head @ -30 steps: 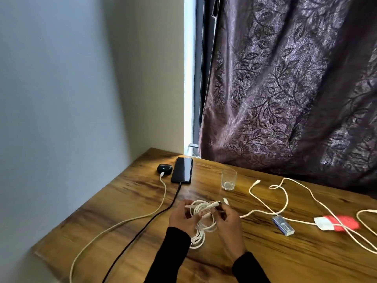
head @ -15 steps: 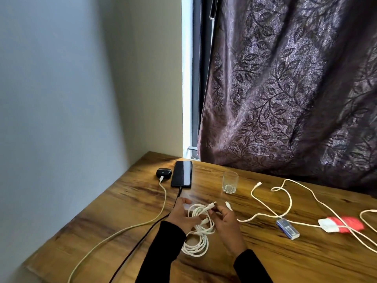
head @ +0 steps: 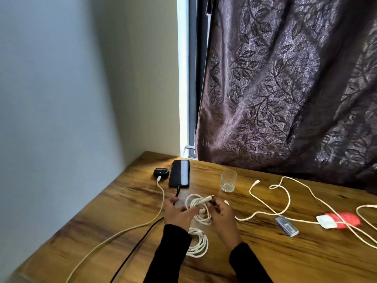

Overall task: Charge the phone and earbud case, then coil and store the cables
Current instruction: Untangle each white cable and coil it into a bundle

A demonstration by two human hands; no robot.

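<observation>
A person sat at a wooden table with both hands near the middle of its near side. The left hand had its fingers loosely curled through the loops of a white coiled cable, holding the bundle up off the wood. The right hand pinched that cable's connector end between thumb and fingertips, just right of the coil. A second white coil lay on the table nearer the person, between the two black sleeves.

At the far left corner the phone lay flat, screen up and dark, with a black cable plugged into its near end and running off the near edge. Just left of it, touching or nearly so, sat the black earbud case, a small green light showing, with a white cable plugged in and trailing toward the near left.

Right of the phone stood a drinking glass. Further right a loose white cable sprawled across the wood, beside a blue USB stick and a white charger resting against something red. A dark leaf-patterned curtain hung behind
</observation>
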